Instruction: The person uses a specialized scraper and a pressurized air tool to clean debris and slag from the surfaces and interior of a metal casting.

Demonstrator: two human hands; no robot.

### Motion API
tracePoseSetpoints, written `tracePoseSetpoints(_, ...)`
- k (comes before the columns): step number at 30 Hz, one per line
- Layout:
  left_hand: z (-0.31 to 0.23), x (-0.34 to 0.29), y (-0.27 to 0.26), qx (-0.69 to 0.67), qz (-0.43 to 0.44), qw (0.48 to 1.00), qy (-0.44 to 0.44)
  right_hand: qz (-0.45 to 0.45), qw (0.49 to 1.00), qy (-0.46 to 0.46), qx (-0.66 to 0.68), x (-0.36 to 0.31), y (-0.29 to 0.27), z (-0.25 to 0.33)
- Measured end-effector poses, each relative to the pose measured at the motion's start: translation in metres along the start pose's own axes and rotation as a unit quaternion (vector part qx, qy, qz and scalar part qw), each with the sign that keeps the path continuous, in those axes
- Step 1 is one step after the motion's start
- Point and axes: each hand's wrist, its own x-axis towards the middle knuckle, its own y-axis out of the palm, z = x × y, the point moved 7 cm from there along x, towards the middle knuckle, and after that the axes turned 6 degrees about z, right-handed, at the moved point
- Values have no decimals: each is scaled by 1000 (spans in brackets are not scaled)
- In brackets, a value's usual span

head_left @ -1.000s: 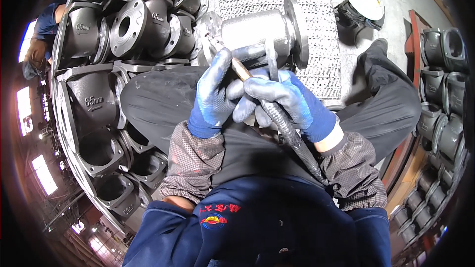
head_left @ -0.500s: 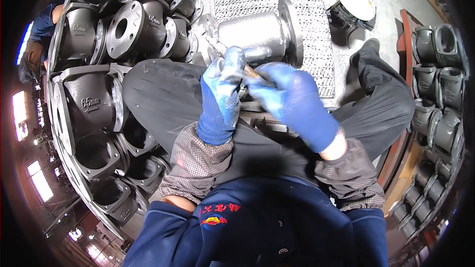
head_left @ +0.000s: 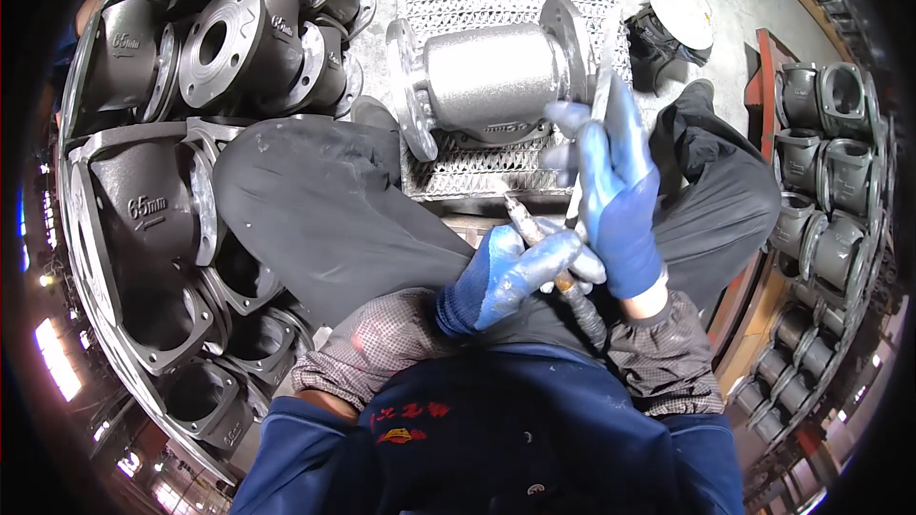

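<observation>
In my left hand (head_left: 515,277), low in front of my lap, is a slim pencil-shaped tool (head_left: 522,219), probably an air grinder. Its narrow tip points up toward the casting, and a dark ribbed hose (head_left: 582,310) trails from its rear end. My gloved right hand (head_left: 615,200) is just right of it, with a long thin flat metal bar (head_left: 602,86), file-like, standing between the fingers; some fingers are smeared by motion. Beyond both hands a grey flanged valve body (head_left: 491,76) lies on its side, touched by neither hand, on a ridged metal mat (head_left: 458,181).
Stacked flanged castings (head_left: 143,200) crowd the left side, close to my left knee. More castings (head_left: 840,172) stand at the right behind a red-brown frame edge (head_left: 766,95). Past the mat's right edge is a black container (head_left: 654,48) with a pale round lid (head_left: 679,10).
Both hands have moved away from the valve body, the left one down toward my lap. The long bar now stands upright at my right hand. The valve body shows fully.
</observation>
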Motion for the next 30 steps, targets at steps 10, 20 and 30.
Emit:
tracePoseSetpoints(10, 2, -20, -41, 36, -75, 996, 28, 3, 974, -104, -200, -11, -3, -1)
tracePoseSetpoints(20, -6, -24, -43, 49, -65, 994, 79, -35, 961, -14, -273, -11, 2, -11)
tracePoseSetpoints(30, -26, -28, -40, 141, -80, 978, 133, 18, 923, 28, -383, -9, 3, -12)
